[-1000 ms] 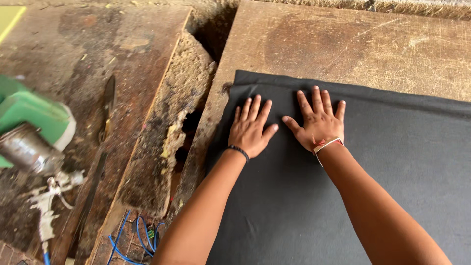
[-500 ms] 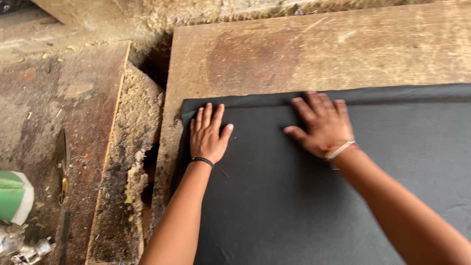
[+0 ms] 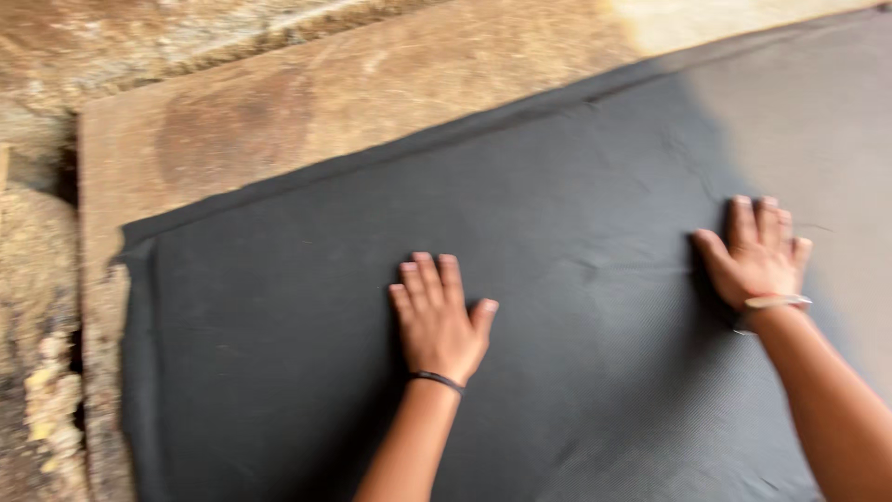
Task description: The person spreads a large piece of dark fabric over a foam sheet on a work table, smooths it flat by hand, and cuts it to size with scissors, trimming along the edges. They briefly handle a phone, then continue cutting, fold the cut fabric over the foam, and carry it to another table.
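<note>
Now both palms (image 3: pixel 439 321) (image 3: pixel 757 260) flat on black fabric (image 3: pixel 307 307).

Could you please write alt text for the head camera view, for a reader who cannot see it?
Two bare hands press flat, palms down and apart, on a dark grey fabric sheet: the left hand near the middle, the right hand further right. The sheet lies over a worn wooden board.

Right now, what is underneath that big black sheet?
A worn wooden board shows past the black sheet's top and left edges, so the sheet lies on it. The left hand and right hand press flat on top. The covered part cannot be seen.
</note>
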Action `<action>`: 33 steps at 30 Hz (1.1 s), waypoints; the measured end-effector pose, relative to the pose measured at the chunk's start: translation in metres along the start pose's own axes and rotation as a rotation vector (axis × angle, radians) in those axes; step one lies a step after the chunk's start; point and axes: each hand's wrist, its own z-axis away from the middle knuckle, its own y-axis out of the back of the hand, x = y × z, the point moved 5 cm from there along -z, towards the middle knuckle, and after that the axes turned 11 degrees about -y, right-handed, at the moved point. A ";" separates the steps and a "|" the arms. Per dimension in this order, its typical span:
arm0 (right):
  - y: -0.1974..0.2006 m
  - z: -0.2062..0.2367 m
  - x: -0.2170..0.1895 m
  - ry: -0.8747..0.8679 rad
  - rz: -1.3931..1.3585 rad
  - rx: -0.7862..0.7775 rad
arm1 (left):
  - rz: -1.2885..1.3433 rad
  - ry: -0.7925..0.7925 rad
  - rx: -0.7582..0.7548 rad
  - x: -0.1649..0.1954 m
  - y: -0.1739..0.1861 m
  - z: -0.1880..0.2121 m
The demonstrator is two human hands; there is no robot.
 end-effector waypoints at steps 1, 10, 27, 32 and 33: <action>-0.003 0.001 0.008 -0.019 0.017 -0.008 | 0.060 -0.074 0.010 0.050 -0.003 0.000; 0.018 -0.014 0.035 0.216 0.047 -0.090 | 0.207 -0.316 -0.118 0.301 -0.040 -0.043; 0.024 -0.412 0.236 0.177 0.025 -0.153 | 0.054 -0.294 -0.159 0.560 -0.138 -0.418; 0.036 -0.531 0.342 0.032 -0.040 -0.090 | 0.053 -0.338 -0.132 0.686 -0.168 -0.499; 0.038 -0.550 0.357 -0.007 -0.060 -0.087 | 0.052 -0.345 -0.131 0.704 -0.171 -0.507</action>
